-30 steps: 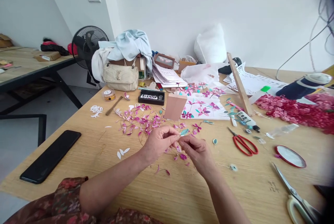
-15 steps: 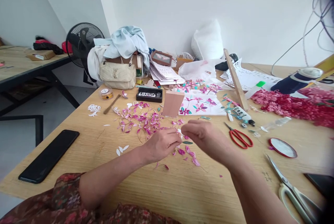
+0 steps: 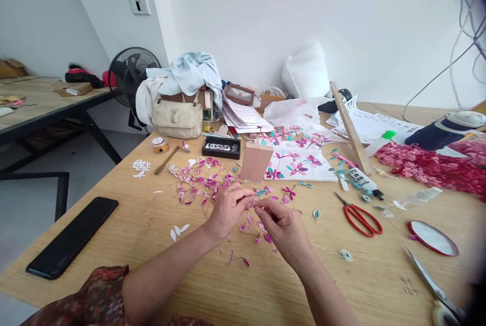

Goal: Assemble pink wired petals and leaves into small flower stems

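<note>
My left hand (image 3: 227, 212) is pinched closed above the middle of the table. My right hand (image 3: 284, 225) meets it there, thumb and forefinger also pinched, the fingertips of both almost touching. Whatever lies between them is small and mostly covered, with a hint of pink. Just behind the fingertips shows a teal leaf (image 3: 260, 193). Loose magenta petals (image 3: 205, 184) on thin stems spread beyond my left hand, and more pink petals lie under both hands. A wooden block (image 3: 257, 161) stands upright behind them, beside a white sheet with finished-looking pink flowers (image 3: 298, 168).
Red-handled scissors (image 3: 362, 219), a small spool (image 3: 345, 255), a round red-rimmed dish (image 3: 433, 238) and larger scissors (image 3: 433, 280) lie on the right. At left are a black phone (image 3: 74, 237) and white paper petals (image 3: 178, 232). A handbag (image 3: 177, 117) stands at the back.
My right hand has come down and turned so its fingertips meet those of my left hand. The view has shifted slightly, and a small spool formerly hidden by my right arm now shows.
</note>
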`<state>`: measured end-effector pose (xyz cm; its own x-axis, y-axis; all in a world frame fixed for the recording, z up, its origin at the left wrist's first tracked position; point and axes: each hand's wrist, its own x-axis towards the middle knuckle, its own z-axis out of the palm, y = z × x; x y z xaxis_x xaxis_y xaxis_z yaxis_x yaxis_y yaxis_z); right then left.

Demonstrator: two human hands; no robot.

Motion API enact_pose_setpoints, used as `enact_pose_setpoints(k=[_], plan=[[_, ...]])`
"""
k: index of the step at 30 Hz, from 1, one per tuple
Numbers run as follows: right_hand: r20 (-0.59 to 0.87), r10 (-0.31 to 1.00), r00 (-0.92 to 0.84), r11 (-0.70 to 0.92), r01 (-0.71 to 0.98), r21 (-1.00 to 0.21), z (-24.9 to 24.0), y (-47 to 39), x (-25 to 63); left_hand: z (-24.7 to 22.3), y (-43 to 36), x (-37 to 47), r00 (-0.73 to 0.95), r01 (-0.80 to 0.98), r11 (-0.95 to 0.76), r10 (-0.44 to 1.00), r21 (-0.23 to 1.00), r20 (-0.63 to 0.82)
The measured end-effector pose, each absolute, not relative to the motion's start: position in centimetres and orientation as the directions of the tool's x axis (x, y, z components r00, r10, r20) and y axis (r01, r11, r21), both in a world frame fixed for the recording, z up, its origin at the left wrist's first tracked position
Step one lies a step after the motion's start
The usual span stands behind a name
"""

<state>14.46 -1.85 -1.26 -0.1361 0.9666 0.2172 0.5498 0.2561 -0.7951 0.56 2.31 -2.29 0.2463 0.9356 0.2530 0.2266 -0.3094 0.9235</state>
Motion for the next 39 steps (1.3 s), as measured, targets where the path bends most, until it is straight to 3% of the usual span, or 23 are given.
enact_pose_setpoints(k=[8, 14, 16, 20, 22, 25, 27, 32, 36, 39], plan=[[0.235, 0.962, -0.139, 0.272, 0.547, -0.792, -2.7, -1.5, 14.7, -2.3, 1.7, 1.4, 0.209, 0.097, -0.118, 0.973, 0.988, 0.095], [0.198, 0.975, -0.102, 0.22, 0.557, -0.801, -2.9, -1.3, 15.9, -2.5, 1.7, 2.0, 0.186, 0.002, -0.065, 0.98, 0.998, 0.063], [0.203, 0.977, -0.066, 0.199, 0.624, -0.756, -2.4, -1.5, 16.7, -2.4, 1.7, 1.9, 0.176, -0.005, -0.066, 0.982, 0.998, 0.066], [0.352, 0.929, 0.109, 0.136, 0.787, -0.602, -0.5, -2.5, 17.6, -2.0, 1.7, 1.9, 0.18, -0.016, -0.061, 0.982, 0.998, 0.063], [0.345, 0.926, 0.155, 0.118, 0.749, -0.652, 0.1, -2.8, 17.1, -1.7, 1.5, 2.1, 0.202, -0.036, -0.055, 0.977, 0.998, 0.062], [0.2, 0.974, 0.102, 0.12, 0.52, -0.846, -0.2, -2.4, 15.7, -1.5, 1.3, 2.3, 0.232, -0.058, -0.066, 0.97, 0.996, 0.078], [0.159, 0.984, 0.079, 0.113, 0.411, -0.905, -0.9, -1.9, 14.9, -1.5, 1.2, 2.3, 0.236, -0.049, -0.089, 0.967, 0.995, 0.098], [0.244, 0.958, 0.149, 0.144, 0.485, -0.863, -1.7, -1.1, 14.6, -2.1, 1.0, 2.4, 0.232, 0.061, -0.166, 0.961, 0.984, 0.147], [0.22, 0.968, 0.119, 0.161, 0.378, -0.912, -1.7, -0.9, 15.3, -2.4, 0.8, 2.8, 0.256, 0.044, -0.107, 0.962, 0.993, 0.093], [0.179, 0.983, 0.046, 0.158, 0.292, -0.943, -1.3, -0.7, 15.9, -1.8, 0.9, 2.4, 0.371, -0.02, -0.004, 0.928, 1.0, 0.011]])
